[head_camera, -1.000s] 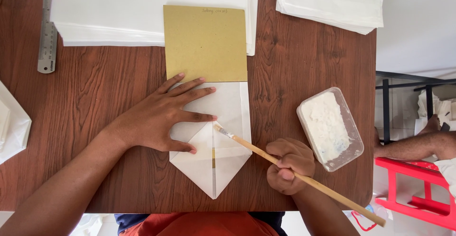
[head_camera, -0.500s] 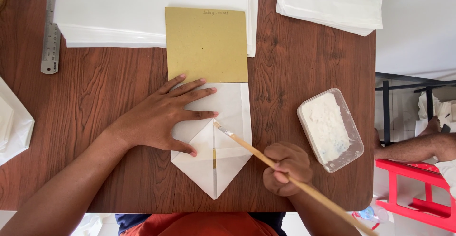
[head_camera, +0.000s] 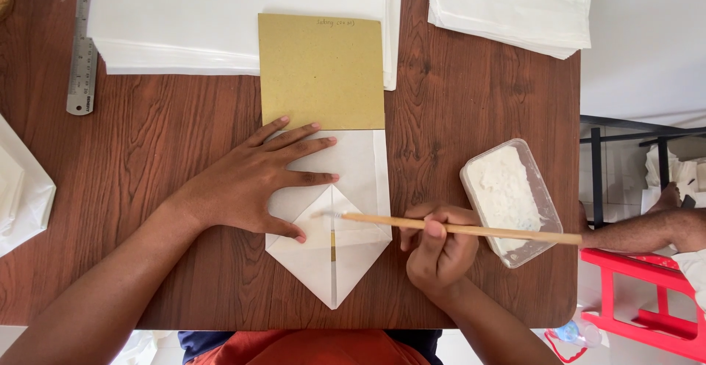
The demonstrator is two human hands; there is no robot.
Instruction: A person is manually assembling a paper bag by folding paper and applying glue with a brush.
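The left hand lay flat and wide open on the white folded paper, pressing it down onto the brown wooden worktop. It gripped nothing. The folded paper sat near the front edge of the worktop, and its bottom end came to a point that faced the person.

The right hand was just to the right of the folded paper. Its fingers were curled tight around a thin wooden brush. The brush lay almost level, and its tip touched the folded paper near the middle, just beside the left hand's fingertips.

A gold-brown card lay just behind the folded paper, touching its top edge. Behind the card was a big stack of white sheets. To the right of the folded paper, past the right hand, sat a clear plastic tub with white paste in it. The far end of the brush crossed over the tub. A metal ruler lay well to the left of the card. Another pile of white sheets lay far behind the tub.
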